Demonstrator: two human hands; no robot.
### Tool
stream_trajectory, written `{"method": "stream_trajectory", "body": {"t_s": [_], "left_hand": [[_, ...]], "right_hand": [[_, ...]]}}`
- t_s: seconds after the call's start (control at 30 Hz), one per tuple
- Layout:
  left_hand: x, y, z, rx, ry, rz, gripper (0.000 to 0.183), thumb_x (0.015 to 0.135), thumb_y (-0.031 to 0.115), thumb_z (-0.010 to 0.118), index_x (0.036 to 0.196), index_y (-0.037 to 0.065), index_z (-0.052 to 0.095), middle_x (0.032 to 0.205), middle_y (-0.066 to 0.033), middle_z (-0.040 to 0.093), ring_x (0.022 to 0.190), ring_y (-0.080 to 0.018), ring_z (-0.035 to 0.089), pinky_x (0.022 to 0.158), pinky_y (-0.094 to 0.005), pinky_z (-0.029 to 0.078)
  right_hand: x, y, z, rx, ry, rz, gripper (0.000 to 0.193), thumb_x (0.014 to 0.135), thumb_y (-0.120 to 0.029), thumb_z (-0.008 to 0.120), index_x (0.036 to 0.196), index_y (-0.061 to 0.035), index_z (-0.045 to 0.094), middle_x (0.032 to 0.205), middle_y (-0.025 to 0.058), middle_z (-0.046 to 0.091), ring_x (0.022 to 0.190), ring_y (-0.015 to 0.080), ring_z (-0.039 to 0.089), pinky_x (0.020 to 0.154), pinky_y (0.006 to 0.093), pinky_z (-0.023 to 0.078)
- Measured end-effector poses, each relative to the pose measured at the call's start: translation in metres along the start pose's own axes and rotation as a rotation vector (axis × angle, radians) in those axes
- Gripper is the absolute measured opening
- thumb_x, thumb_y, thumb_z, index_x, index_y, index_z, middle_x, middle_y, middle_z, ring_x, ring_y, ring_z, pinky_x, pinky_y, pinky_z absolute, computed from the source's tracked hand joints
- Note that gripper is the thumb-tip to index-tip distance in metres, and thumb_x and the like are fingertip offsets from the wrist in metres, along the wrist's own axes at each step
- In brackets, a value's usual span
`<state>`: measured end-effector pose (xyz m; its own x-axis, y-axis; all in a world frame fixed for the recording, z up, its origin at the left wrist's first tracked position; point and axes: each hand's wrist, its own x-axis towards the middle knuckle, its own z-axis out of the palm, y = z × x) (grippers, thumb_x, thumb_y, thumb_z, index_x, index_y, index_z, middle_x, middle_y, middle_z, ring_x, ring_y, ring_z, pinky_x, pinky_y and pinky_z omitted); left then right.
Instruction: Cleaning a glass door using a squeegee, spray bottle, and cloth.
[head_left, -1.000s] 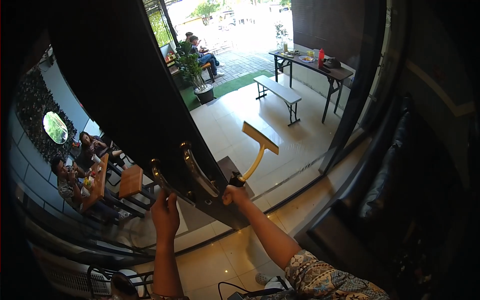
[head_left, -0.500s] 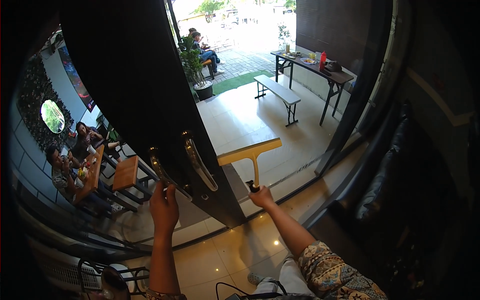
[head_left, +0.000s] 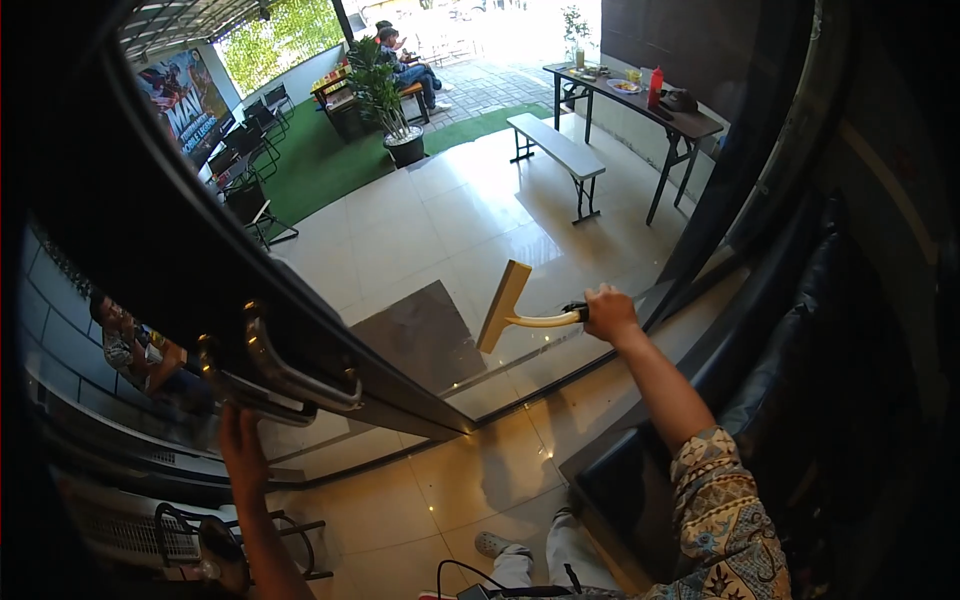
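Note:
A squeegee with a yellowish T-shaped head and a curved pale neck is held out over the doorway, its head tilted steeply. My right hand is closed round its dark grip. Over to the left, my left hand is at the lower end of a shiny metal door handle, fingers pointing up and curled against the bar; the fingertips are partly hidden. A second curved handle shows beside it on the dark-framed door, which stands ajar.
Beyond the doorway are a dark floor mat, a white bench, a narrow table with food and a red bottle, and a potted plant. A black padded seat flanks my right side. People sit outside and behind the glass.
The door has swung further left, with my left hand following at its handle. My right hand has moved right and up, turning the squeegee head from nearly level to steep.

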<state>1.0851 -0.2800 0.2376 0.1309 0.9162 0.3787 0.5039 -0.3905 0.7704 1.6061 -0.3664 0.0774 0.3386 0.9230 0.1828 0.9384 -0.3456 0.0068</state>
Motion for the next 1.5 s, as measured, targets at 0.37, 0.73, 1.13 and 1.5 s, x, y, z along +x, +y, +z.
{"method": "stream_trajectory", "body": {"t_s": [0.37, 0.73, 1.13, 1.5], "left_hand": [[-0.016, -0.048, -0.062, -0.112, 0.083, -0.192, 0.046, 0.090, 0.026, 0.045, 0.127, 0.000, 0.035, 0.116, -0.0125, 0.049, 0.104, -0.0193, 0.051, 0.085, -0.0325, 0.042], [-0.035, -0.026, -0.087, -0.075, 0.158, -0.350, 0.052, 0.089, 0.029, 0.047, 0.131, 0.004, 0.027, 0.124, -0.0108, 0.040, 0.105, -0.0231, 0.050, 0.081, -0.0349, 0.045], [-0.028, -0.020, -0.086, -0.085, 0.181, -0.438, 0.055, 0.090, 0.034, 0.044, 0.134, 0.008, 0.022, 0.121, -0.0097, 0.044, 0.106, -0.0225, 0.050, 0.078, -0.0337, 0.043], [-0.025, -0.008, -0.061, -0.037, 0.118, -0.455, 0.064, 0.088, 0.040, 0.047, 0.135, 0.010, 0.017, 0.128, -0.0095, 0.040, 0.112, -0.0244, 0.047, 0.083, -0.0375, 0.039]], "right_hand": [[0.010, 0.203, 0.004, -0.235, 0.085, -0.002, 0.009, 0.064, -0.012, 0.057, 0.072, -0.0086, 0.054, 0.075, 0.0111, 0.054, 0.071, 0.0262, 0.058, 0.058, 0.0358, 0.050], [0.006, 0.330, 0.012, -0.084, 0.016, 0.204, 0.032, 0.055, -0.015, 0.071, 0.078, -0.0093, 0.051, 0.080, 0.0120, 0.053, 0.078, 0.0318, 0.057, 0.068, 0.0398, 0.048], [-0.012, 0.322, 0.098, 0.483, -0.018, 0.386, 0.016, 0.059, -0.010, 0.062, 0.073, -0.0064, 0.053, 0.075, 0.0178, 0.057, 0.077, 0.0359, 0.056, 0.064, 0.0399, 0.044], [-0.048, 0.280, 0.203, 0.956, -0.263, 0.538, 0.027, 0.061, -0.010, 0.067, 0.084, -0.0013, 0.058, 0.074, 0.0109, 0.062, 0.070, 0.0203, 0.061, 0.066, 0.0325, 0.048]]}}
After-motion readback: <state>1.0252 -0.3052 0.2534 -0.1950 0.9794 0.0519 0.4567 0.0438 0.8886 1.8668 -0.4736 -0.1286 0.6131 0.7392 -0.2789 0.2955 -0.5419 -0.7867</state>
